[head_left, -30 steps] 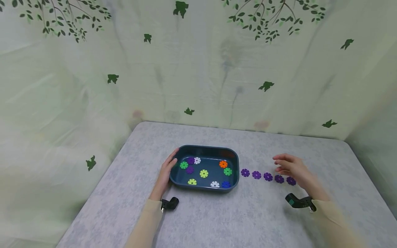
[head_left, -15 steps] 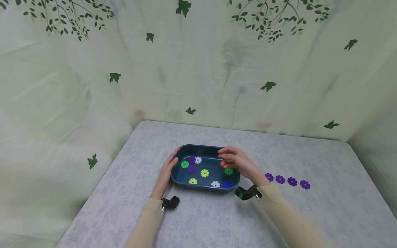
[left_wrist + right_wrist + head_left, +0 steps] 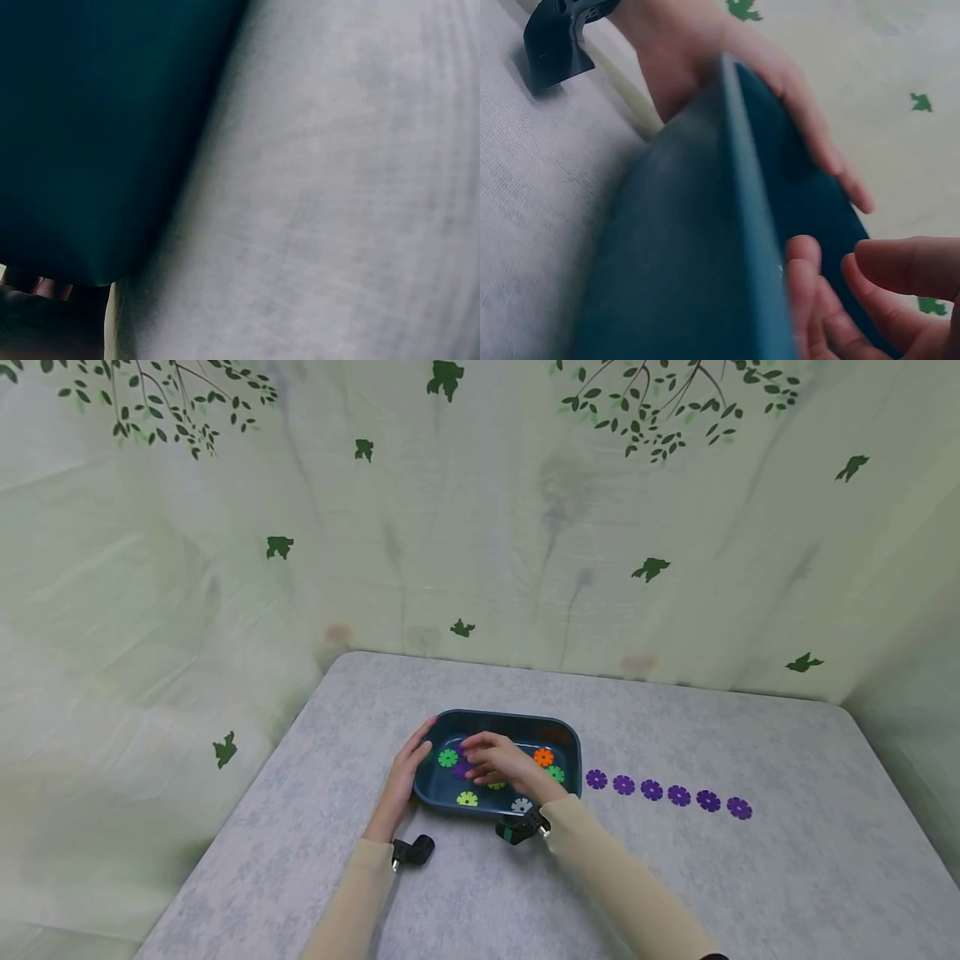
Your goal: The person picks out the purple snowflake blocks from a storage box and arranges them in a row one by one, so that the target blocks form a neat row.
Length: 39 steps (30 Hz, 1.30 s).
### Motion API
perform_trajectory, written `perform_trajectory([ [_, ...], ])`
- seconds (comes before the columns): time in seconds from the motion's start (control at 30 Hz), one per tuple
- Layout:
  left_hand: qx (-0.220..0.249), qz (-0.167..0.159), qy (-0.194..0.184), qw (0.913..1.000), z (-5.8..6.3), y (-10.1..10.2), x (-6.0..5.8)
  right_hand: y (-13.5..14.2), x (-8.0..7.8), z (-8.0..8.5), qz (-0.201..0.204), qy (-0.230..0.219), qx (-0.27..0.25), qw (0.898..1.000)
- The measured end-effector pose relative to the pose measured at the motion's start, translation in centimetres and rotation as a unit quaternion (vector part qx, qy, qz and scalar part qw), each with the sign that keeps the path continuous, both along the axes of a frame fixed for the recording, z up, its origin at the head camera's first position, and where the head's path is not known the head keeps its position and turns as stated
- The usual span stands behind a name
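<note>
My left hand (image 3: 401, 777) holds the left end of a dark blue tray (image 3: 566, 797), its thumb over the rim and its fingers along the outer wall. Over the tray's left half hovers my right hand (image 3: 504, 762), fingers loosely bent and parted. Nothing shows between its fingertips in the right wrist view. Below and beside them lie purple snowflake discs (image 3: 461, 770), partly hidden by the hand. A green disc (image 3: 447, 758), a yellow disc (image 3: 467, 798), an orange disc (image 3: 543, 757) and a white disc (image 3: 521, 806) also lie in the tray.
A slanting row of several purple discs (image 3: 652, 790) runs along the grey table (image 3: 420, 910) to the right of the tray. A pale cloth backdrop (image 3: 495, 543) with printed leaves stands behind the table's far edge.
My right hand has swung left from above the purple row, past the tray's right end, to its left half. The left hand and tray have stayed put.
</note>
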<state>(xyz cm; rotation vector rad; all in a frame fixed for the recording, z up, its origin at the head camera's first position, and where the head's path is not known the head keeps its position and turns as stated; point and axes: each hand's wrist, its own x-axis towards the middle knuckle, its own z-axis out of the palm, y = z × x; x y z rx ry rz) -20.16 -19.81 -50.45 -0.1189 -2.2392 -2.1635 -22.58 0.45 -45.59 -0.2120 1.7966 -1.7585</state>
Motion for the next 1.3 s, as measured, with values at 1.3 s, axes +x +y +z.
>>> perform_trajectory([
  [1.3,0.003,0.004,-0.009,0.9999,0.4,0.1,0.0,3.2,-0.4,0.6,-0.034,0.081,0.055,0.995],
])
